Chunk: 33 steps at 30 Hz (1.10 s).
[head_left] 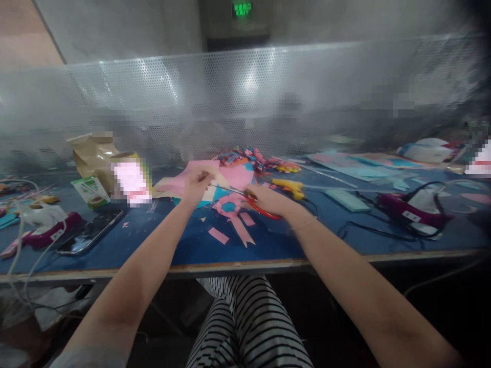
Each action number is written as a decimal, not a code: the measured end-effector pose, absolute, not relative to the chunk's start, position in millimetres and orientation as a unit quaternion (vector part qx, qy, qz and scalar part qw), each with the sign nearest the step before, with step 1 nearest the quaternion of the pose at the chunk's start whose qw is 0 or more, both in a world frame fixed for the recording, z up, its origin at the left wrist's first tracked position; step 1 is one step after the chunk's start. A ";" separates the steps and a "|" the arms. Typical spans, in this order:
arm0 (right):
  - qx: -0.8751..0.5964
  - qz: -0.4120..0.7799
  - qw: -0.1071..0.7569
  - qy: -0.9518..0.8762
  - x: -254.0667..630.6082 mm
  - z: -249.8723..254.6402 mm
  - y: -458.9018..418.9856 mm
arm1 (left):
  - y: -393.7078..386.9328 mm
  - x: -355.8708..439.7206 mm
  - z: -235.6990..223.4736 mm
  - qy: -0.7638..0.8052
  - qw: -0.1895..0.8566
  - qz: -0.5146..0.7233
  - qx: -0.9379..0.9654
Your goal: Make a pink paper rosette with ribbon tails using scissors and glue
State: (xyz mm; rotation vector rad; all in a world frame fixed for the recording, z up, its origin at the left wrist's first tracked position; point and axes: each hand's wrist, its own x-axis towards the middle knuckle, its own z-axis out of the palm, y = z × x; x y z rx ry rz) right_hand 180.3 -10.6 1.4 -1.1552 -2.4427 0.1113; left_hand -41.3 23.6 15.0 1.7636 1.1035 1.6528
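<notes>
In my right hand (264,198) is a pair of scissors with red handles (264,210), its blades pointing left toward my left hand (199,185). The fingers of my left hand are curled together near the blade tips; what they pinch is too small to make out. Both hands are above sheets of pink paper (203,167), with cream and blue paper beneath. Just below the scissors lies a pink paper rosette (220,205) with a blue centre and a notched pink tail (242,233). Small pink paper pieces (218,235) lie beside it.
A yellow glue gun (289,188) and a pile of colourful scraps (261,159) are behind my right hand. At left are a phone (92,232), a paper bag (90,156) and a purple power strip (53,230). Another purple power strip (410,212) with cables sits at right.
</notes>
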 end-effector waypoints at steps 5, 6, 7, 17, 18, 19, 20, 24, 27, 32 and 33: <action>-0.417 0.044 0.224 -0.880 179.4 3.7 -13.5 | 25.2 -40.6 13.5 0.393 0.247 0.608 0.644; -0.419 0.046 0.224 -0.879 179.1 4.1 -13.9 | 25.1 -40.5 13.5 0.392 0.251 0.610 0.642; -0.421 0.048 0.223 -0.878 179.0 4.4 -14.0 | 25.0 -40.4 13.6 0.391 0.253 0.612 0.640; -0.427 0.061 0.223 -0.874 179.4 4.4 -13.0 | 23.3 -39.3 15.8 0.392 0.271 0.616 0.628; -0.427 0.062 0.225 -0.874 179.3 4.5 -13.1 | 22.7 -39.1 16.1 0.391 0.271 0.615 0.628; -0.427 0.062 0.226 -0.874 179.2 4.6 -13.2 | 22.0 -38.8 16.6 0.390 0.272 0.615 0.629; -0.426 0.062 0.226 -0.874 179.0 4.7 -13.3 | 21.1 -38.5 17.1 0.390 0.272 0.616 0.628; -0.426 0.057 0.223 -0.875 178.6 4.3 -13.0 | 18.8 -37.5 18.6 0.391 0.274 0.618 0.624; -0.424 0.054 0.228 -0.875 178.8 3.4 -11.8 | 19.9 -37.8 18.0 0.393 0.276 0.621 0.620; -0.420 0.048 0.229 -0.877 179.8 2.1 -9.6 | 23.1 -39.5 15.7 0.394 0.264 0.617 0.628; -0.421 0.047 0.230 -0.876 179.9 2.2 -9.5 | 23.2 -39.8 15.6 0.394 0.261 0.616 0.630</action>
